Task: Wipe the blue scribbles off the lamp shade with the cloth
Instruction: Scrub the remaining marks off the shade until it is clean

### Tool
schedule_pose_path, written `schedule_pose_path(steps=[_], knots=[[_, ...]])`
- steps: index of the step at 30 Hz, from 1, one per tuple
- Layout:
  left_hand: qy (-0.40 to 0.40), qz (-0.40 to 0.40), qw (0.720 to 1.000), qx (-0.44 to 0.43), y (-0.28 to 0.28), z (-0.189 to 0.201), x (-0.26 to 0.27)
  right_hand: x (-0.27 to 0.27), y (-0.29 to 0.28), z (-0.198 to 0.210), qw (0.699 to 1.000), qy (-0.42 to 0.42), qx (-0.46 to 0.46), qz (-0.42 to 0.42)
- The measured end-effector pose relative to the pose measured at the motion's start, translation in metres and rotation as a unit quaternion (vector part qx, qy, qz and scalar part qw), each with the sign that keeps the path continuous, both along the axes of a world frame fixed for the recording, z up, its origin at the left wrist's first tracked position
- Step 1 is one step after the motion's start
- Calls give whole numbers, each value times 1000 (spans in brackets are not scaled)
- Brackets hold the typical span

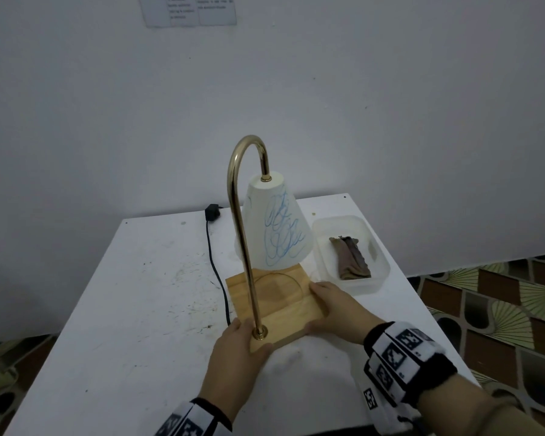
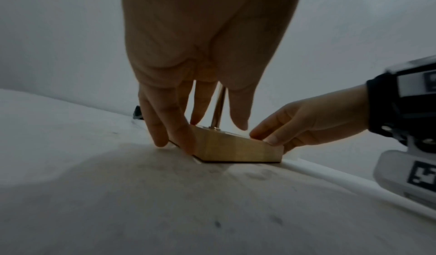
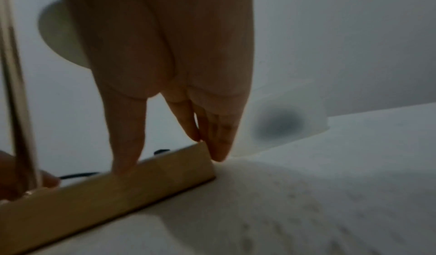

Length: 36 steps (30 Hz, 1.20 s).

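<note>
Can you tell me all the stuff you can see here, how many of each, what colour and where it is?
table: one, white and scuffed, under everything.
lamp base: one, light wood, on the table near the person.
lamp pole: one, gold, curved over from the base.
lamp shade: one, white, hanging from the pole above the base.
blue scribbles: one patch, blue, on the shade's front.
cloth: one, brown, folded inside the tub.
tub: one, clear plastic, right of the lamp.
cord: one, black, left of the base.
plug: one, black, at the table's far edge.
paper: one, white, on the wall.
left hand: one, holding the base's near left corner.
right hand: one, holding the base's right edge.
</note>
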<state>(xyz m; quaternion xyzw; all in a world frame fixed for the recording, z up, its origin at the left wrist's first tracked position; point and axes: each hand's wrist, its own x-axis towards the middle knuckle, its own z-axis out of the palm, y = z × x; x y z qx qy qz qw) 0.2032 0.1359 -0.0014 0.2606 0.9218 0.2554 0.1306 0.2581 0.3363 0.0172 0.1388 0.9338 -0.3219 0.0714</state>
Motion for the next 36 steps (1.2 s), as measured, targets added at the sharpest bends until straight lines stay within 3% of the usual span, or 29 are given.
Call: schedule_pose_path(steps=[2, 4, 6, 8, 10, 12, 14, 17, 20, 24, 28, 31, 33, 36], knots=[[-2, -19, 1000, 9, -5, 5, -3, 2, -1, -1, 1000, 20, 9, -3], [-20, -16, 999, 34, -13, 13, -7, 2, 4, 5, 994, 97, -13, -57], [-32, 9, 997, 72, -20, 16, -19, -4, 20, 15, 968, 203, -12, -146], [-33, 32, 991, 125, -24, 17, -32, -15, 42, 21, 945, 251, 21, -207], [-33, 29, 986, 159, -23, 15, -44, -31, 66, 17, 950, 220, 70, -210], [-25, -9, 986, 167, -16, 10, -59, -50, 84, 2, 968, 128, 120, -178], [-27, -55, 987, 147, -8, -2, -77, -64, 96, -9, 973, 47, 161, -158], [-53, -102, 988, 105, 1, -27, -104, -75, 101, -15, 974, -10, 180, -137], [-78, -141, 980, 117, 5, -37, -119, -79, 100, -21, 975, -42, 183, -115], [3, -206, 977, 60, 3, -48, -132, -79, 97, -22, 973, -35, 190, -127], [-9, -228, 973, 17, -9, -46, -134, -69, 97, -1, 976, 65, 99, -183], [-19, -224, 974, -29, -16, -41, -126, -49, 87, 26, 958, 183, -1, -222], [-23, -220, 974, -45, -19, -37, -118, -32, 74, 43, 928, 248, -125, -247], [-38, -210, 975, -60, -23, -32, -106, -7, 53, 58, 856, 315, -308, -269]])
